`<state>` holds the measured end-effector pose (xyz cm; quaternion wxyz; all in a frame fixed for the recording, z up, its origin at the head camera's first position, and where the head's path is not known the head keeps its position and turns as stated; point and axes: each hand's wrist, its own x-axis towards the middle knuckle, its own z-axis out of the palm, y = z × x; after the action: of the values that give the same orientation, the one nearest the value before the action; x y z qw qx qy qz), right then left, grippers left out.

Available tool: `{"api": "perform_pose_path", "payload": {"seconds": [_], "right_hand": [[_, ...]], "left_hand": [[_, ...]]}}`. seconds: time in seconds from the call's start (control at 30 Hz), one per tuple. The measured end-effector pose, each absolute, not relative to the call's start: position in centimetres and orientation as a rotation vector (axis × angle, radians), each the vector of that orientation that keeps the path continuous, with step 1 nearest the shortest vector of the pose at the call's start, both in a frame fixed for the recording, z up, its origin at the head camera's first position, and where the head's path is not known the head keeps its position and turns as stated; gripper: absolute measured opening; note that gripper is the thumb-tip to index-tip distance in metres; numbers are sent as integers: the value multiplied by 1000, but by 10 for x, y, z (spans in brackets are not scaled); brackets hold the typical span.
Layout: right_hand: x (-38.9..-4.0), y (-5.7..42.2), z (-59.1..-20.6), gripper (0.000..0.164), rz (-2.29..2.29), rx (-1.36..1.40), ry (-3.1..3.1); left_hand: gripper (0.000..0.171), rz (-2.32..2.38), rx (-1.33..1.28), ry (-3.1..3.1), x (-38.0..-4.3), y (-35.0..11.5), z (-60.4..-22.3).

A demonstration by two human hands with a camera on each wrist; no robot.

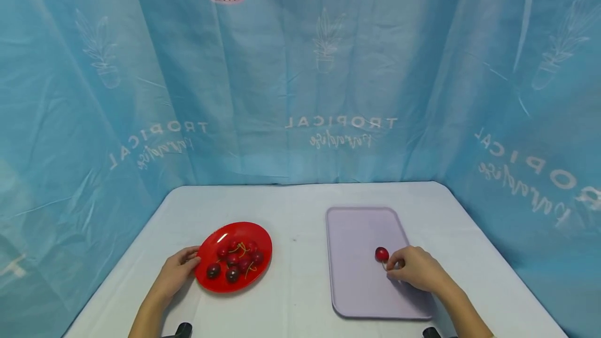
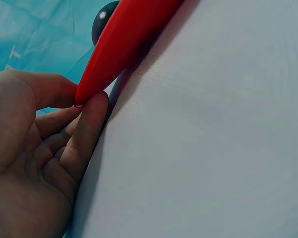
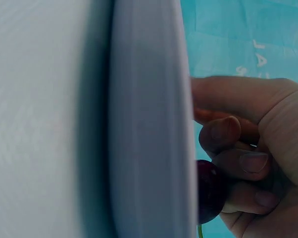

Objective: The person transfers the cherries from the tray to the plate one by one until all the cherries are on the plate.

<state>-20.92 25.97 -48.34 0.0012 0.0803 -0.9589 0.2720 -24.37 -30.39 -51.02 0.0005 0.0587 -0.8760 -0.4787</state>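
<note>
At the left, my left hand (image 1: pixel 175 274) grips the rim of a red plate (image 1: pixel 205 246). The thumb lies over the rim and a finger (image 2: pixel 84 136) under it, in the left wrist view. Several dark red cherries (image 1: pixel 233 260), some with green stems, lie on the plate. Over the lilac tray (image 1: pixel 361 291) my right hand (image 1: pixel 415 268) has its thumb and index finger together at the stem of a single cherry (image 1: pixel 382 254), pinching it. The right wrist view shows this cherry (image 3: pixel 211 192) beside curled fingers; the tray's edge hides the fingertips.
Both the plate and the tray are on a white table (image 1: pixel 296 233), with a gap between them. A blue curtain (image 1: pixel 300 82) with printed lettering surrounds the back and sides. Dark wrist devices (image 1: pixel 184 329) show at the bottom of the head view.
</note>
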Motion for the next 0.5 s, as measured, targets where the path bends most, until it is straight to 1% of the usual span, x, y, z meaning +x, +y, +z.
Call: {"api": "perform_pose_path", "payload": {"seconds": [0.27, 0.5], "right_hand": [[-210, 256, -481, 14, 798, 196, -3030], [-208, 258, -483, 15, 806, 246, -3036]], "left_hand": [[48, -1480, 181, -2746, -245, -305, -513], [48, -1498, 188, -2743, -245, -305, -513]]}}
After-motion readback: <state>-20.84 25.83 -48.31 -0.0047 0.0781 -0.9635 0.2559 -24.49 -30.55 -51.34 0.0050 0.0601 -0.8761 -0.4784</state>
